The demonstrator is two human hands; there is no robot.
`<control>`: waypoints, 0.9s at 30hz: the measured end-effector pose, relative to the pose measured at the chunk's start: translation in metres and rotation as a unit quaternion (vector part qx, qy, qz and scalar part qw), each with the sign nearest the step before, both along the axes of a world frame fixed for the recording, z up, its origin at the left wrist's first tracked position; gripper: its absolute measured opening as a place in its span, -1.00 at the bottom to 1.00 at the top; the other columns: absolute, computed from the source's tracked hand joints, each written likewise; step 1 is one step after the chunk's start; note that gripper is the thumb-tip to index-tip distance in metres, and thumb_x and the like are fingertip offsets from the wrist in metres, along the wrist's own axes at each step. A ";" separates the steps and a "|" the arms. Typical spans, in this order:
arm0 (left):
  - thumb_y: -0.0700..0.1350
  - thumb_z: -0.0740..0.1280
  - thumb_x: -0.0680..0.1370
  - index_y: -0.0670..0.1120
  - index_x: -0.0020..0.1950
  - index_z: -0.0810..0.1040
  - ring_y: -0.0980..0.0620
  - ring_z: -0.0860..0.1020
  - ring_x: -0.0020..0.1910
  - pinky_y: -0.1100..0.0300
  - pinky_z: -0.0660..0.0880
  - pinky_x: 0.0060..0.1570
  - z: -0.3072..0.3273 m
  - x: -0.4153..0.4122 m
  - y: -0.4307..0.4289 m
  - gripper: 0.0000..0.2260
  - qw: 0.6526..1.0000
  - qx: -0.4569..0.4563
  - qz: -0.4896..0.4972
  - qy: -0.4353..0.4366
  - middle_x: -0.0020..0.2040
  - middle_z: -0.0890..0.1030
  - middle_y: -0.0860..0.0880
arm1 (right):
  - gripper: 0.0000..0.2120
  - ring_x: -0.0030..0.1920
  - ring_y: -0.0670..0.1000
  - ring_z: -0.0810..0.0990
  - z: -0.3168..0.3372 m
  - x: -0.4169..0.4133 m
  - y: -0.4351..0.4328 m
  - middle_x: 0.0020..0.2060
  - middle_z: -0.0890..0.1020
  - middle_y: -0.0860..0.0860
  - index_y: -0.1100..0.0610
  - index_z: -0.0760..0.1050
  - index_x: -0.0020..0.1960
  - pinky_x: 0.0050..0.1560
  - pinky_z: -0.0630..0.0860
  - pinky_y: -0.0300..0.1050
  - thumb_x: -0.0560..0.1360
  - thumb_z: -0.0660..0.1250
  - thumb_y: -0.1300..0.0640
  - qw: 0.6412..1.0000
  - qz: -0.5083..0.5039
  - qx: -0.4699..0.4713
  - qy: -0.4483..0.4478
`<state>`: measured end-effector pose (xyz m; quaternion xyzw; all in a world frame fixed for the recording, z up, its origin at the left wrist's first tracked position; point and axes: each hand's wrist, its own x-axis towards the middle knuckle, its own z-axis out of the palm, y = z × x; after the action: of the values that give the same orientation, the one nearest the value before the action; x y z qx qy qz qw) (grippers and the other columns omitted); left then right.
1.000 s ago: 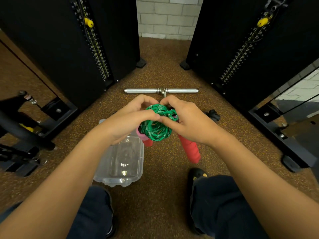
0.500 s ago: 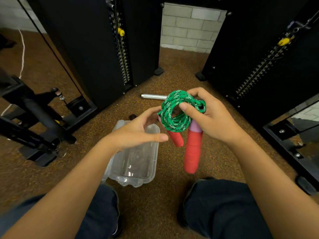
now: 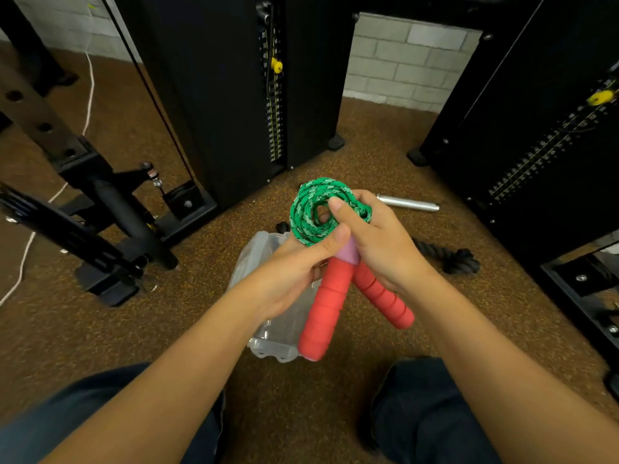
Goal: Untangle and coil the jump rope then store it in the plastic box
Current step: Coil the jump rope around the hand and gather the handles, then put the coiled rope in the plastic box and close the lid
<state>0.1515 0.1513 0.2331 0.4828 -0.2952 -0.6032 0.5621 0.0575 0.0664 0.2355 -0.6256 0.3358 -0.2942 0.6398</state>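
Observation:
The jump rope's green cord is wound into a tight coil, with two red foam handles hanging below it. My right hand grips the coil, thumb across its front. My left hand pinches the bottom of the coil where the handles' pink collars meet it. Both hands hold the rope in the air above the clear plastic box, which lies open on the floor and is partly hidden behind my left hand and the handles.
Black weight-stack machines stand left and right of a brown speckled floor. A metal bar handle and a black rope attachment lie beyond my hands. A machine frame sits at left. My knees are at the bottom.
My left hand, apart from the rope half a second ago, has come back and taken hold below the coil. The two handles now hang splayed. The view has shifted left.

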 end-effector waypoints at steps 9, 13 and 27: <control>0.07 0.18 0.54 -0.06 0.25 0.47 -0.13 0.61 0.10 -0.08 0.52 0.13 -0.004 0.034 0.010 -0.64 0.992 0.090 0.084 -0.029 0.17 0.61 -0.17 | -0.75 0.06 0.01 0.62 -0.019 0.034 0.012 0.02 0.65 0.05 0.05 0.45 0.07 0.19 0.51 0.10 0.47 0.30 -0.06 0.996 0.033 -0.003 0.077; 0.14 0.16 0.50 -0.07 0.29 0.44 -0.09 0.61 0.09 0.01 0.56 0.08 -0.008 0.049 0.012 -0.55 0.993 0.097 0.064 -0.017 0.17 0.61 -0.12 | -0.67 0.07 0.05 0.62 -0.022 0.047 0.015 0.03 0.64 0.07 0.07 0.43 0.10 0.19 0.50 0.17 0.44 0.29 -0.09 0.994 0.063 0.006 0.088; -0.04 0.49 0.32 0.03 0.34 0.31 0.02 0.58 0.09 0.14 0.52 0.10 -0.062 0.059 0.014 -0.36 0.988 0.151 0.019 -0.030 0.16 0.59 -0.01 | -0.81 0.07 0.17 0.59 -0.089 0.085 -0.001 -0.03 0.60 0.11 0.05 0.37 -0.04 0.19 0.48 0.22 0.45 0.31 -0.01 0.992 -0.028 0.054 0.115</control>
<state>0.2105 0.1656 0.1709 0.5854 -0.2087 -0.6152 0.4850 0.1422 0.0655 0.1466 -0.6100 0.4398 -0.2201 0.6213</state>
